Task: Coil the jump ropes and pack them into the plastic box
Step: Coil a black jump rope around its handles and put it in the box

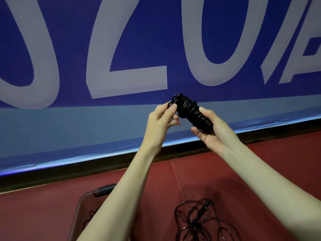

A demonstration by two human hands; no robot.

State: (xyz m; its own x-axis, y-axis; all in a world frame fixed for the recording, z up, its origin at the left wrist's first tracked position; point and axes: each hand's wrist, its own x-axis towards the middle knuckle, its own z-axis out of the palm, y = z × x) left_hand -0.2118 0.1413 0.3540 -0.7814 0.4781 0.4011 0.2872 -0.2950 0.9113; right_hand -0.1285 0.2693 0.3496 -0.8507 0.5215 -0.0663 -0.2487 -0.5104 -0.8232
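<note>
Up before the blue banner, our right hand [211, 129] grips the coiled jump rope [192, 113] while our left hand [162, 118] pinches its loose end. We judge tucking comes next, then the plastic box [79, 209] below, beside the loose rope [199, 221].

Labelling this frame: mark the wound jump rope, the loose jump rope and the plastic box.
wound jump rope [194, 113], head view, on its coiled middle.
loose jump rope [199, 216], head view, on its handle.
plastic box [78, 206], head view, on its rim.
</note>
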